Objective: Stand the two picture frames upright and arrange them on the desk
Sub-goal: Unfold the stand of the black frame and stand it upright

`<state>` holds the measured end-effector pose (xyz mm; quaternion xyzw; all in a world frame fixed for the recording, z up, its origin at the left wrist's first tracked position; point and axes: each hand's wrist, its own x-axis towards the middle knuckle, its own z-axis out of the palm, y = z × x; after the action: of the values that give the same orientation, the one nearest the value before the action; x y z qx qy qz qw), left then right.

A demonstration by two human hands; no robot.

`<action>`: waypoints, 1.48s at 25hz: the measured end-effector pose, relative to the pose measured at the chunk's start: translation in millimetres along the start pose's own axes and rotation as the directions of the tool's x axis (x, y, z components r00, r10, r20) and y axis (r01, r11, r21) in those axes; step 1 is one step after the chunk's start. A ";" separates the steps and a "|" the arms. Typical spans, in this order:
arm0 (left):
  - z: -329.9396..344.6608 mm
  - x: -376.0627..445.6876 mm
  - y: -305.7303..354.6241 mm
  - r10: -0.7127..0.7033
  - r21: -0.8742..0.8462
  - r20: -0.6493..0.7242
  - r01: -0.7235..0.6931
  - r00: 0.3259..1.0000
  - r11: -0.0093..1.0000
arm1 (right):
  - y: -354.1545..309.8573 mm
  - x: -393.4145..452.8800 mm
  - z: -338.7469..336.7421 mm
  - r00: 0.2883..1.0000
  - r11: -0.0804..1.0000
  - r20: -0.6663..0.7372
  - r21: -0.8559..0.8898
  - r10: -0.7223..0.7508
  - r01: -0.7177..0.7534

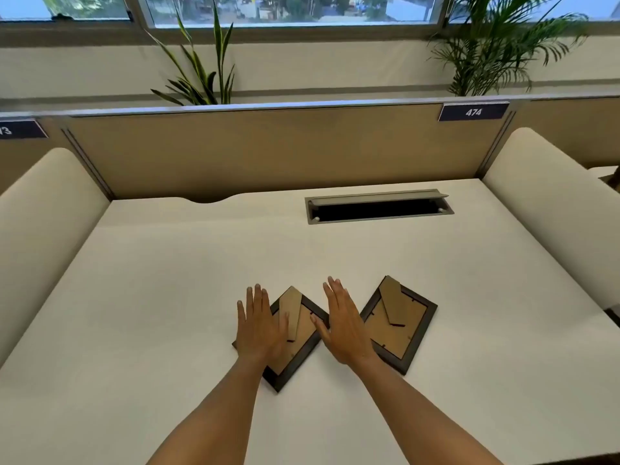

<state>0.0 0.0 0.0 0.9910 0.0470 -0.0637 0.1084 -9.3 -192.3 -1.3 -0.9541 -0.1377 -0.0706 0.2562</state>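
Observation:
Two dark picture frames lie face down on the white desk [167, 297], brown backs and folded stands showing, each turned like a diamond. My left hand [260, 325] hovers flat, fingers extended, over the left side of the left frame [300, 337]. Between the two frames, my right hand [344, 325] is flat with its fingers spread; it covers the left corner of the right frame [401, 322] and its thumb reaches the left frame's right corner. Neither hand grips anything.
A grey cable hatch [379, 206] stands open at the back right of the desk. A tan partition [268, 149] with the label 474 closes the far edge, and cream side panels [550, 196] flank both sides. Plants stand behind the partition.

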 end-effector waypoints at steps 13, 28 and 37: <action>15.0 -11.7 -10.0 -0.253 -0.045 0.143 0.261 0.957 0.964 | -13.9 -64.2 44.5 0.968 0.973 0.220 0.169 0.120 -0.159; -22.9 18.7 -35.3 -0.227 -0.330 0.299 0.323 0.927 0.887 | 9.3 -78.3 35.0 0.980 0.983 0.199 0.171 0.028 -0.063; -68.2 44.7 -21.1 -0.202 -0.485 0.627 0.580 0.752 0.655 | 5.0 -71.3 18.1 0.990 0.921 0.021 0.365 0.138 -0.136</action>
<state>49.8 39.1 55.6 0.7950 0.2569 -0.3313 0.4385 -74.6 -203.3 -33.9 -0.8970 -0.0806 -0.0284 0.4337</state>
